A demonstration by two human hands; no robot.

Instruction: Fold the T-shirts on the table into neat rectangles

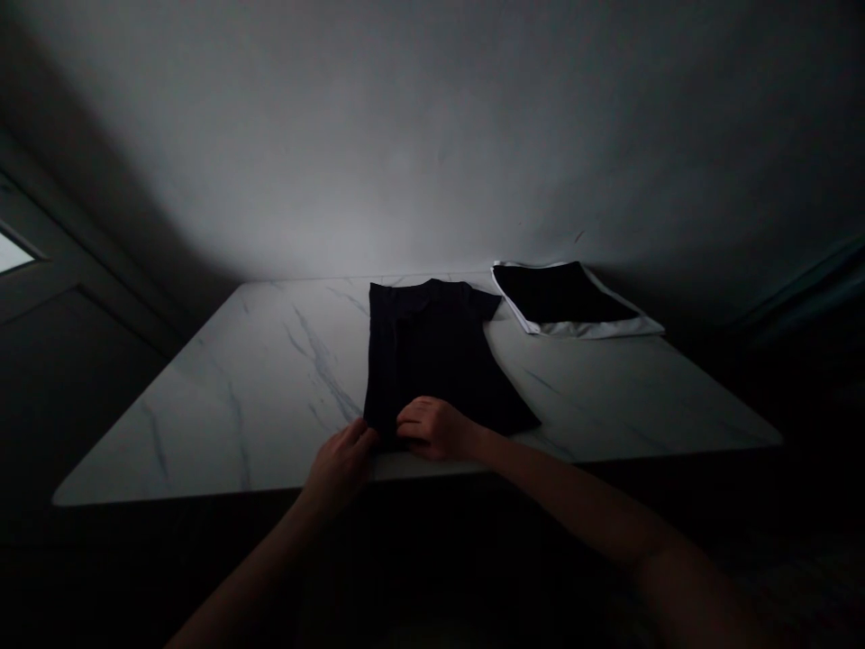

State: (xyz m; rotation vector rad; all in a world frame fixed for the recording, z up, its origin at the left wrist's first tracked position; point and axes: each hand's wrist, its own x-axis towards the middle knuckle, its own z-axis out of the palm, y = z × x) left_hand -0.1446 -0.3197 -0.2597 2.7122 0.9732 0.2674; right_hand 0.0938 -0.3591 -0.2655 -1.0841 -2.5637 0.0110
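A dark T-shirt (442,351) lies on the white marbled table (270,388), its left side folded inward and a short sleeve sticking out on the right. At the shirt's lower left corner, my left hand (344,455) has its fingers closed on the hem. My right hand (432,428) is a little to the right, fingers curled and pressed together on the lower edge of the cloth. The fingertips of both hands are partly lost in the dark fabric.
Toward the back right of the table rests a flat stack of folded clothes, a black piece (571,293) on top of a white one (595,331). A pale wall (405,135) stands behind the table. On the left is a door (74,333). The room is dim.
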